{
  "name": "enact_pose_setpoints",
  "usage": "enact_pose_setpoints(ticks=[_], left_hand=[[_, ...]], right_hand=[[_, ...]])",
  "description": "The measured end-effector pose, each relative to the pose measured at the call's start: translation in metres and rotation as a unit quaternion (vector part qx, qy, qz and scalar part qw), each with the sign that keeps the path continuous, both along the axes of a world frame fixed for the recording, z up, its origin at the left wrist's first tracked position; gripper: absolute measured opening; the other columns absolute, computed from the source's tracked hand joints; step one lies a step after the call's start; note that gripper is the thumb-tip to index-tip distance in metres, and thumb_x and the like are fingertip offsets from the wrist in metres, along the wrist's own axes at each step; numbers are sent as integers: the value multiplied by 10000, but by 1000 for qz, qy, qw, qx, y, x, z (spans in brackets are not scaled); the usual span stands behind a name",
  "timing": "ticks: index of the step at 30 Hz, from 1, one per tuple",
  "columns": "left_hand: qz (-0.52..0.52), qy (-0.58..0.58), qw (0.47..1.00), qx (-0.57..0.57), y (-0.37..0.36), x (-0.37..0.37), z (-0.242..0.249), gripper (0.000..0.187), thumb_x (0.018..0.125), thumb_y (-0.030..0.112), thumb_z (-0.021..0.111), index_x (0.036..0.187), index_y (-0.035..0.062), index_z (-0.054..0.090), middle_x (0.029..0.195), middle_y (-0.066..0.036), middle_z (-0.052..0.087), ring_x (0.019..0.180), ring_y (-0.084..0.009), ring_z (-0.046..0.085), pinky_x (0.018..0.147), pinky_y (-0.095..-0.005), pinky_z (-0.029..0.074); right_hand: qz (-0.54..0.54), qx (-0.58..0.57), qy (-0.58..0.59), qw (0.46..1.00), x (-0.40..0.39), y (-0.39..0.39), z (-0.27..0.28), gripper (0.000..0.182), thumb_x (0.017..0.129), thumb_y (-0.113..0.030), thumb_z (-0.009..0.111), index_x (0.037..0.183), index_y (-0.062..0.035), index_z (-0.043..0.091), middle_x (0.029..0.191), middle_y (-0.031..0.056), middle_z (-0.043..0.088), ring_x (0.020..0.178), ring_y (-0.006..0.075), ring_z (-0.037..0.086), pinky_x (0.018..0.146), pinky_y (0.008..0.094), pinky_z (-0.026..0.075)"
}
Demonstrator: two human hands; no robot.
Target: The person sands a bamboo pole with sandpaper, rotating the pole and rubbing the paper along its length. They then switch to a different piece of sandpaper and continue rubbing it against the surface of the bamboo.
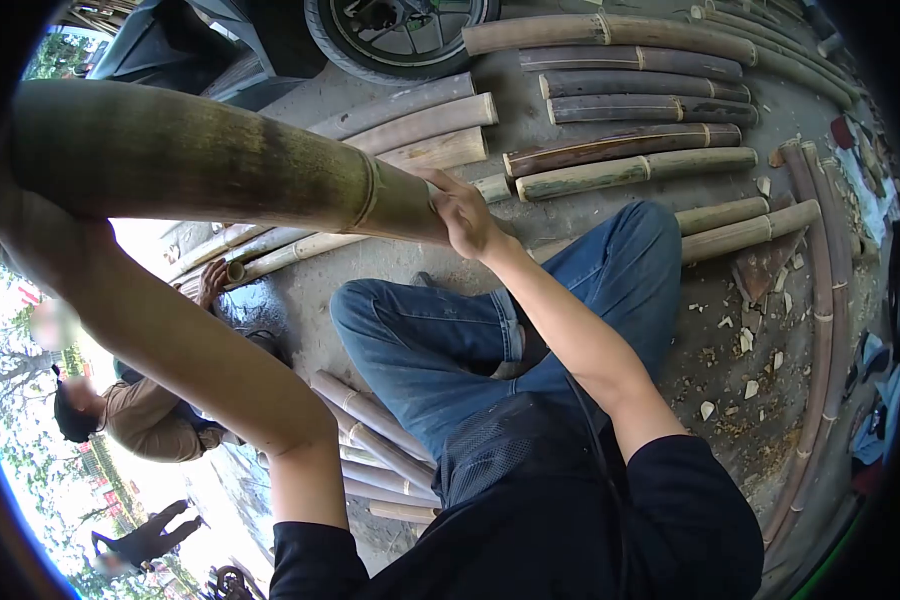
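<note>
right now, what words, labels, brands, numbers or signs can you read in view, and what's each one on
None can be read.
Raised bamboo pole: no lettering visible on the side that shows.
Wheel's tyre: any sidewall marking is too small to read.
Blue jeans and dark shirt: no legible label or print.
Bright background: too blurred to read any sign.

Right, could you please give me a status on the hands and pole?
Left hand under pole, grip unclear; right hand gripping far end. Pole raised off floor. Bamboo lengths lie around, none visibly blocking.
</note>
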State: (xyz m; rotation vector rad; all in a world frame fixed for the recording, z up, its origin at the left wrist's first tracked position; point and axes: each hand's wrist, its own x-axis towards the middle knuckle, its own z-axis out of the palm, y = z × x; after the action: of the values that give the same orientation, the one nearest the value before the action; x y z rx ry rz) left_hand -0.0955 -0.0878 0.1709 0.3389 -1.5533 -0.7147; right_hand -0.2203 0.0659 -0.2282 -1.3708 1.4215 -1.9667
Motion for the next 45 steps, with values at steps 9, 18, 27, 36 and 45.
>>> enact_pose_setpoints(ticks=[9,18,27,36,45], left_hand=[[-37,-34,998,25,-3,7,2,343,1013,266,624,1208,-9,689,1174,-159,722,1022,-296,733,877,-435,619],[66,52,994,72,7,-1,-1,456,901,229,770,1159,-129,657,1116,-244,717,968,-346,747,866,-430,642],[99,33,991,81,16,-20,1,490,904,287,790,1216,-71,668,1202,-197,694,1046,-310,721,896,-422,635],[66,57,989,118,-19,1,-3,485,886,242,809,1215,-76,645,1158,-172,692,991,-300,723,855,-417,647],[4,50,997,56,-22,-16,-3,621,788,140,887,1290,-41,567,1142,-149,683,935,-266,730,829,-373,659]], right_hand=[[-68,-97,43,992,10,-37,206,605,1076,-598,358,1183,-58,608,921,185,673,868,366,702,742,483,552],[-102,26,68,992,11,5,-30,618,1101,-547,287,1278,-42,597,1123,209,696,1076,394,685,915,486,540],[-200,-118,87,969,36,-52,205,576,1078,-554,407,1328,-53,543,973,177,676,867,326,689,806,479,564],[-188,-22,88,978,25,-18,3,667,1084,-604,257,1260,-76,625,966,179,718,854,330,721,785,469,589],[-136,-56,74,986,15,-38,93,513,1072,-461,414,1313,-34,566,1116,238,692,1027,445,682,878,507,550]])
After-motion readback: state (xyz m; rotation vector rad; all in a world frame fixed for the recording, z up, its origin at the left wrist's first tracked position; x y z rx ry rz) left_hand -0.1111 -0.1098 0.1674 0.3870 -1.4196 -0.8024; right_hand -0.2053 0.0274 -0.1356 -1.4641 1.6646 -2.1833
